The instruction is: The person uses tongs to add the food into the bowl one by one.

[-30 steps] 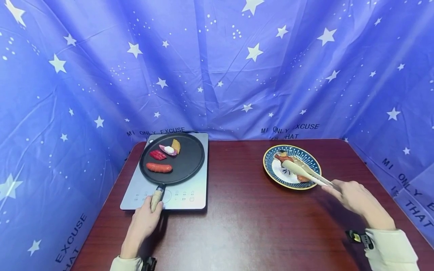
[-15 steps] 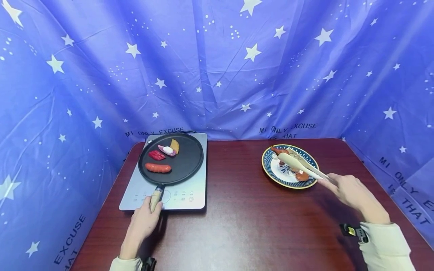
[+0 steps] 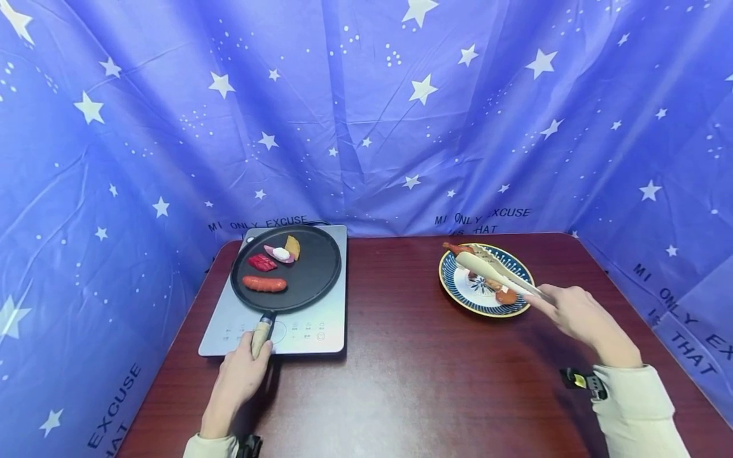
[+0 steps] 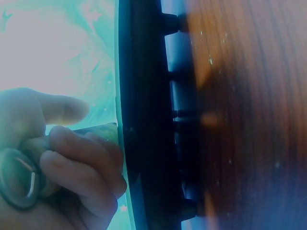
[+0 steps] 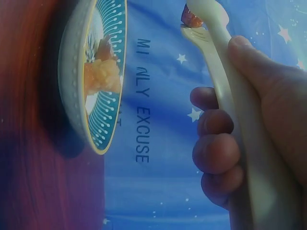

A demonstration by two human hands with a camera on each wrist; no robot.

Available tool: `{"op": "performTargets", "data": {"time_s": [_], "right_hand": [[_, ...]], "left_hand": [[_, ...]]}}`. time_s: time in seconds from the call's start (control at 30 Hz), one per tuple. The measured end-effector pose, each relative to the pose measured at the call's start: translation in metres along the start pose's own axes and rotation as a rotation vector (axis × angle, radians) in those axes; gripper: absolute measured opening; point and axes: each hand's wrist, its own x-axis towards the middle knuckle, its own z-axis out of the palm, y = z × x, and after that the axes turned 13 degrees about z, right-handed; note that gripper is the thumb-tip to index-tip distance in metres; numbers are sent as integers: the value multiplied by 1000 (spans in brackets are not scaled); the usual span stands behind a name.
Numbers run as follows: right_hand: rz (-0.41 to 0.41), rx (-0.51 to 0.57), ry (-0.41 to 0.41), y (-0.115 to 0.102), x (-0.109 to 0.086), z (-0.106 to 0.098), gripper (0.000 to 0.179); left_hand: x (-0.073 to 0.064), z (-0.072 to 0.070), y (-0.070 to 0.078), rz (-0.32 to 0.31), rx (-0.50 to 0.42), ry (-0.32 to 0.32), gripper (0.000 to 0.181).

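My left hand (image 3: pixel 243 375) grips the wooden-look handle (image 3: pixel 261 337) of a flat black frying pan (image 3: pixel 315 273). The pan holds a red sausage (image 3: pixel 265 284), a red piece (image 3: pixel 261 262), a pink-and-white piece (image 3: pixel 280 254) and a yellow wedge (image 3: pixel 293 245). With my right hand (image 3: pixel 578 318) I hold cream tongs (image 3: pixel 487 270), fingers on one arm and thumb on the other. Their tips pinch a long reddish-brown food piece (image 3: pixel 456 248), raised over the far left rim of a blue-patterned plate (image 3: pixel 452 292). In the right wrist view the piece (image 5: pixel 192 18) is mostly hidden.
A silver induction cooker (image 3: pixel 321 324) sits under the pan at the table's left. More food (image 3: pixel 506 296) lies on the plate at the right. The dark red wooden table (image 3: pixel 395 331) backs onto a blue star-patterned curtain (image 3: pixel 378 114).
My right hand and the tongs have moved left and slightly away, lifting the reddish-brown piece from the plate's middle to over its rim. The left hand keeps its grip on the pan handle.
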Motion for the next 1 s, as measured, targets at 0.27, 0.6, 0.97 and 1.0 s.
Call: {"op": "performTargets", "data": {"time_s": [0.27,0.6,0.97,1.0], "right_hand": [[-90,7,77,-9,3,1,32],[-98,7,40,-27,13,-1,29],[-161,49,35,-59,24,-3,30],[-176,54,38,-62,25,-3,29]], "left_hand": [[-2,-1,0,-4,3,4,45],[-2,-1,0,11,-1,15,49],[-2,0,0,23,-6,21,49],[-2,0,1,23,-7,22,49]]}}
